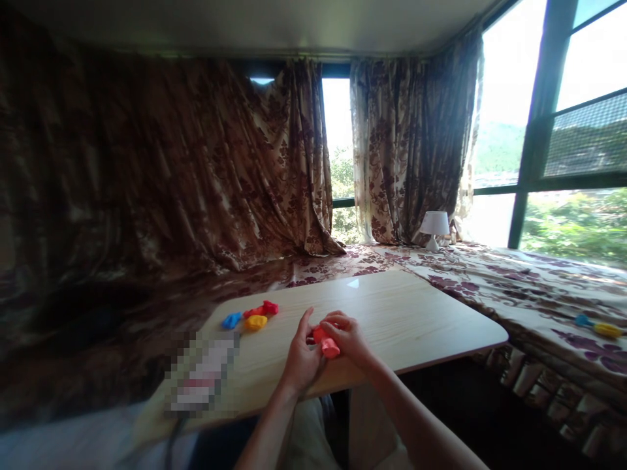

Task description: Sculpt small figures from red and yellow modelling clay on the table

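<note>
A coral-pink lump [329, 346], which looks like modelling clay, is between my two hands above the near edge of the table. My left hand [302, 356] cups its left side, with one finger pointing up and away from it. My right hand [347, 336] has its fingers curled over the lump from the right. The lump's near end bulges out round below the fingers, while its far part is partly covered. To the left on the table lie a blue lump [232, 320], a yellow lump [255, 322] and a red lump [267, 308], close together.
The pale wooden table [431, 320] has rounded corners. A blurred-out phone-like object [203, 375] with a cable lies at its left. On the patterned bedding to the right are a white lamp [434, 225] and a blue-and-yellow item [605, 328]. Floral curtains [220, 163] hang behind.
</note>
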